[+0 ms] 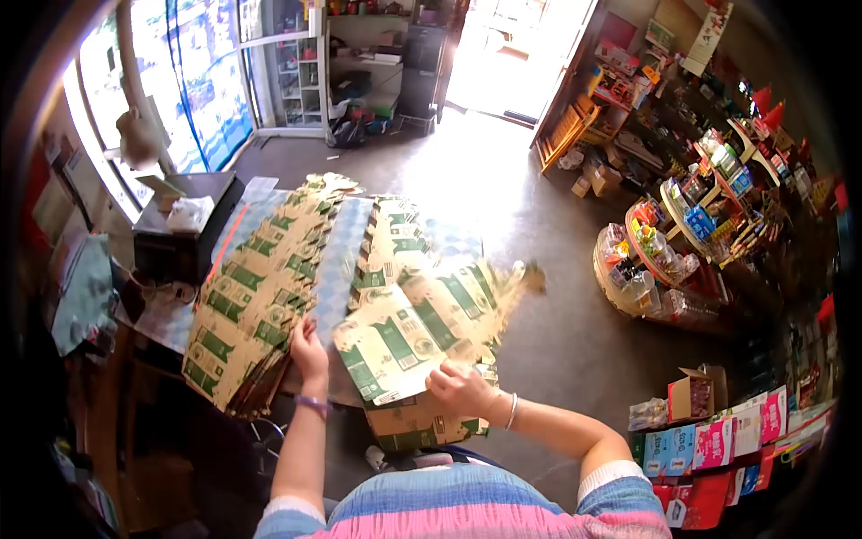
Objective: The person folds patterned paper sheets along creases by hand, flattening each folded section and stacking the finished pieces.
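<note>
My right hand (462,388) pinches the near edge of a flat printed cardboard sheet (409,337), tan with green panels. That sheet lies tilted over a stack of similar sheets (395,229), and its far right corner is blurred. On the left, a long fanned-out stack of the same printed cardboard (256,278) runs along the table. My left hand (308,349) is at the right edge of this left stack, fingers curled together. Whether a sheet is between them is hidden.
The table (346,238) has a blue checked cover. A dark cabinet (184,216) adjoins its left side. To the right stand round tiered shelves with packaged goods (664,238) and colourful boxes (714,440). A bright doorway (516,54) opens ahead.
</note>
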Demonstrator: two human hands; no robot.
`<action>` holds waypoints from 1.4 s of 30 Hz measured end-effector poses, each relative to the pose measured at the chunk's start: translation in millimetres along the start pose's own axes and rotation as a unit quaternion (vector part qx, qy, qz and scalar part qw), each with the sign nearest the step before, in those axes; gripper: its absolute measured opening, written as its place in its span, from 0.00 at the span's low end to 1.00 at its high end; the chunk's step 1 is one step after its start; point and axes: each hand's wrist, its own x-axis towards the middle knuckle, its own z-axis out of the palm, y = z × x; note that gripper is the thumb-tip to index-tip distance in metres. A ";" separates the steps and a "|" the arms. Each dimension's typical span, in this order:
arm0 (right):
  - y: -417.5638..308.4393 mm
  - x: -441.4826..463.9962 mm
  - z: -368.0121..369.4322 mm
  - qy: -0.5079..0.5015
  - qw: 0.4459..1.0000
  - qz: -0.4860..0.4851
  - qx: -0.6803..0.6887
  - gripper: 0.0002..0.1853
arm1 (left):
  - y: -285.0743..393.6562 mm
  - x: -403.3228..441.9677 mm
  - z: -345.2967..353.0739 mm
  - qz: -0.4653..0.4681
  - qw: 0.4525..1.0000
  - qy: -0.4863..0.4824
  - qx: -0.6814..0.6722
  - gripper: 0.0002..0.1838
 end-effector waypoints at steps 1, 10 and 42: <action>-3.4 -3.1 9.8 -0.004 1.000 0.005 0.007 0.09 | 18.6 -15.2 -11.4 0.073 0.994 0.028 0.077 0.12; -18.8 3.1 47.0 -0.009 0.999 0.048 0.009 0.07 | 99.2 -88.9 -29.6 0.469 0.787 -0.322 0.237 0.11; 43.3 37.7 49.0 -0.267 0.890 0.336 0.153 0.23 | 151.8 -31.6 23.7 0.177 0.661 -0.523 0.508 0.20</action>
